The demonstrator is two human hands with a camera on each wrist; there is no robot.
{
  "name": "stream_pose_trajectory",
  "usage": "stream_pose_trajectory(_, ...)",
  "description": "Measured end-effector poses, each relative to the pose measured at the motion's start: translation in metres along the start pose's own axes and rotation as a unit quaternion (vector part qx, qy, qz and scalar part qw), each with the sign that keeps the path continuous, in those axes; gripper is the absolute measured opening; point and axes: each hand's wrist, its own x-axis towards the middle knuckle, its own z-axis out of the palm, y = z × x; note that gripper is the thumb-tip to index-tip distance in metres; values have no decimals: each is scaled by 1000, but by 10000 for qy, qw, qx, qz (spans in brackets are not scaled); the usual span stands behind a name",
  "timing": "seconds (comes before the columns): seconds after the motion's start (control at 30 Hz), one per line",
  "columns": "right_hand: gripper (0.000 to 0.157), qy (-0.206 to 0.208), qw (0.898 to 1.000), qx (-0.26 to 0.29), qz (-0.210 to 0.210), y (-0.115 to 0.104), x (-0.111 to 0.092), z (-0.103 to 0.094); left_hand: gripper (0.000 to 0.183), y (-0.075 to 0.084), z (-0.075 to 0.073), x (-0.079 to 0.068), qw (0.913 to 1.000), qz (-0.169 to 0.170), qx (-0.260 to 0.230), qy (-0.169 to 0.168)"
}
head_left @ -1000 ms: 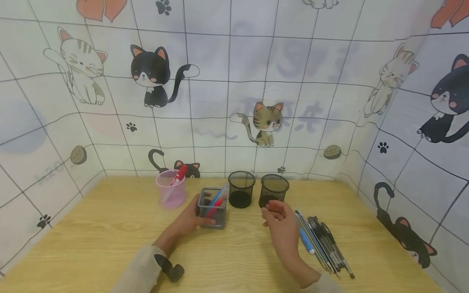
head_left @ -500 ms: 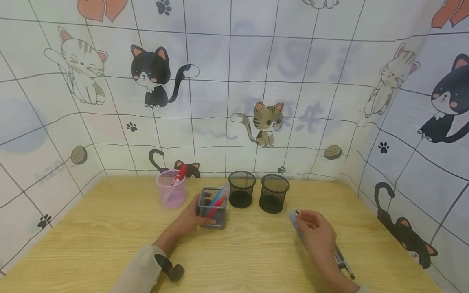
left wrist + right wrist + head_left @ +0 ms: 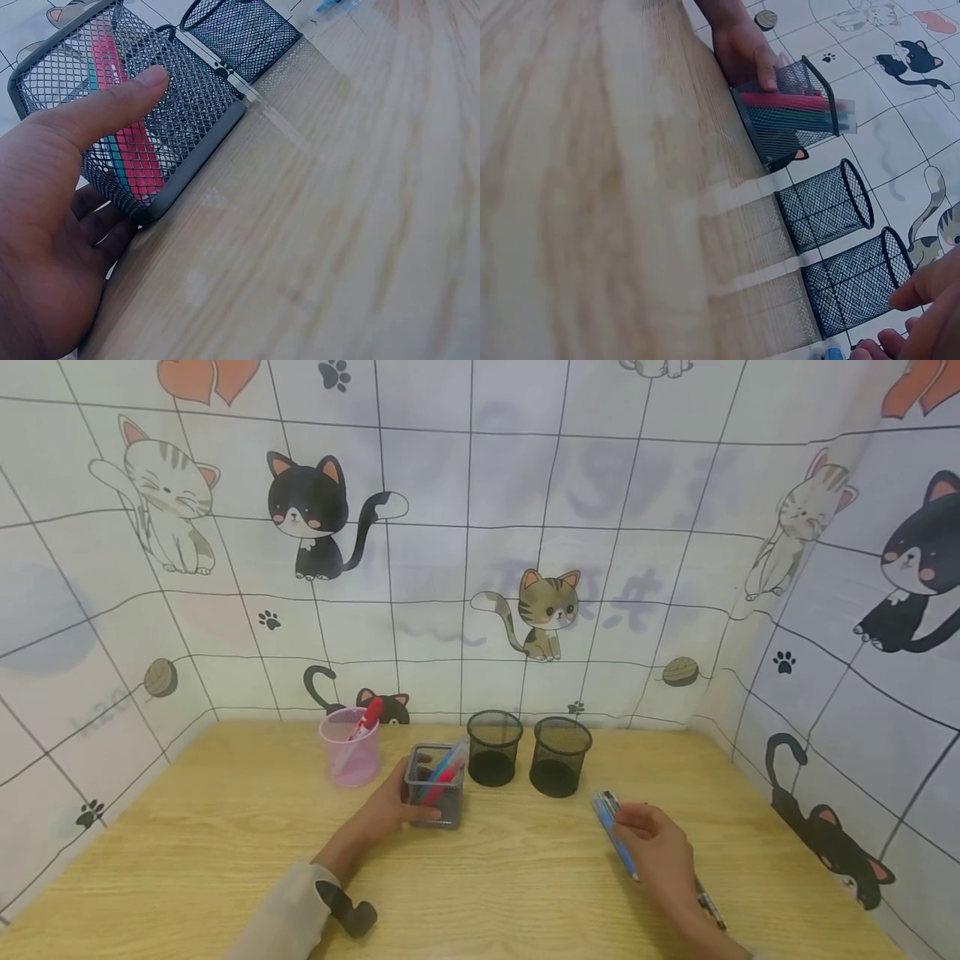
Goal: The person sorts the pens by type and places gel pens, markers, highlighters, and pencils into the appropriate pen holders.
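head view: the left hand (image 3: 388, 807) grips the square cup (image 3: 450, 808), thumb across its front; pink and blue pens (image 3: 444, 778) lean inside. the right hand (image 3: 658, 850), fingers bent, is over the loose pens (image 3: 609, 822) on the table (image 3: 480, 897); whether it pinches one, i cannot tell. round cups (image 3: 560, 760) and a pink cup (image 3: 356, 766), holding a red marker (image 3: 367, 718), stand farther back.

L forearm (image 3: 343, 856): extended fwd | L hand (image 3: 384, 808): grip held, L thumb (image 3: 120, 105) set opp. L fingers (image 3: 100, 225) | R forearm (image 3: 697, 931): angled fwd-L | R hand (image 3: 660, 853): R fingers (image 3: 891, 341) part-bent, R thumb (image 3: 928, 283) kept sep.
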Motion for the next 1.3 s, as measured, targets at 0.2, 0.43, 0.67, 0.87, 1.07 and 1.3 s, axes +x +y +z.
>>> stream_pose_trajectory(0.2, 32, -6, 9999, -126, 19, 0, 0, 2, 89, -1, 0, 0, 9999, 16, -127, -29)
stream_pose_trajectory(0.43, 32, -119, 9998, -164, -29, -1, -1, 4, 90, 1, 0, 0, 9997, 21, -225, -72)
stream_pose_trajectory(0.67, 35, -159, 9998, -136, -36, 3, -1, 9, 90, 1, 0, 1, 9997, 6, -237, -103)
stream_pose_trajectory(0.87, 38, -66, 9994, -48, 328, 7, -7, 20, 91, 2, 0, 1, 9998, 14, -206, -83)
stream_pose_trajectory(1.07, 39, -37, 9996, 22, 263, 7, -11, 28, 91, 2, 0, 1, 9999, 8, -146, -45)
stream_pose_trajectory(1.3, 52, -251, 9994, -20, 242, 8, -13, 30, 90, 2, 1, 0, 9999, -61, -126, -31)
